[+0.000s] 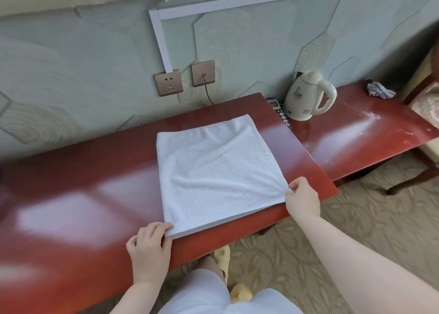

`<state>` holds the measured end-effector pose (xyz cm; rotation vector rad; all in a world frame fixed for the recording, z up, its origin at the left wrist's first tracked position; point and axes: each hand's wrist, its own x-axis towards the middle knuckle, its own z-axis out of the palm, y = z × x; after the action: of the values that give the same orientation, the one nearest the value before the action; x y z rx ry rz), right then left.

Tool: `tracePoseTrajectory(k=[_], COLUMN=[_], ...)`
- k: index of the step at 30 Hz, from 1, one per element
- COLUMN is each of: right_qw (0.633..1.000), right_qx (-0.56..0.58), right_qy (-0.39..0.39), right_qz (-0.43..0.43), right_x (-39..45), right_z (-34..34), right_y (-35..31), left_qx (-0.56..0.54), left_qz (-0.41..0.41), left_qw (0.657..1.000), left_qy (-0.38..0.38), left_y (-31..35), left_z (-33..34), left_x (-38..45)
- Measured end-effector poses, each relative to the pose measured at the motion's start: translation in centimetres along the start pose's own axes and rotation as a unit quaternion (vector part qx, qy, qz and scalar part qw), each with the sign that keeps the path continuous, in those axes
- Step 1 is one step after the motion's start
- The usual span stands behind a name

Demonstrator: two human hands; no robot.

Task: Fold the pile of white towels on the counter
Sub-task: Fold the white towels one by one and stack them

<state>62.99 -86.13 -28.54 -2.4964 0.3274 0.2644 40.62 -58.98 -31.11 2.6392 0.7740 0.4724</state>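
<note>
White towel (213,171), already folded into a doubled rectangle, is laid flat on the red desk (83,195), its near edge along the desk's front. Its near left corner is pinched by the left hand (149,247); its near right corner is pinched in the grip of the right hand (303,198). A kettle (307,96) is stood further back.

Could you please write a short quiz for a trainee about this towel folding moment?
1. True or false: the white towel hangs off the counter.
2. Which towel corner does the right hand pinch: A near right, B far left?
3. What stands nearest the kettle?

Key:
1. False; it lies flat on it.
2. A; the left hand holds the near left corner.
3. A telephone.
</note>
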Motion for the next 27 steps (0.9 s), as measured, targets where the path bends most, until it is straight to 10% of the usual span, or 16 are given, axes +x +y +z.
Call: tracePoseTrajectory(k=[7, 10, 14, 21, 27], right_qw=[0.998, 0.993, 0.951, 0.949, 0.998], right_qx=[0.010, -0.041, -0.148, -0.204, -0.026], right_qy=[0.036, 0.076, -0.071, 0.002, 0.013], right_qz=[0.043, -0.083, -0.263, -0.240, -0.062], right_x=[-0.2, -0.7, -0.6, 1.8, 8.2], right_z=[0.4, 1.4, 4.5, 6.7, 5.3], right_y=[-1.1, -3.0, -7.1, -10.8, -13.4], left_qx=[-0.021, -0.056, -0.047, -0.029, -0.028], left_qz=[-0.039, 0.029, 0.032, -0.004, -0.040], left_qw=[0.997, 0.994, 0.996, 0.990, 0.996], left_qy=[-0.061, -0.089, -0.066, -0.138, -0.080], left_y=[-0.1, -1.4, 0.6, 3.9, 4.2], left_z=[-1.1, -2.0, -1.2, 3.5, 4.5], left_x=[0.3, 2.0, 8.1, 16.2, 25.0])
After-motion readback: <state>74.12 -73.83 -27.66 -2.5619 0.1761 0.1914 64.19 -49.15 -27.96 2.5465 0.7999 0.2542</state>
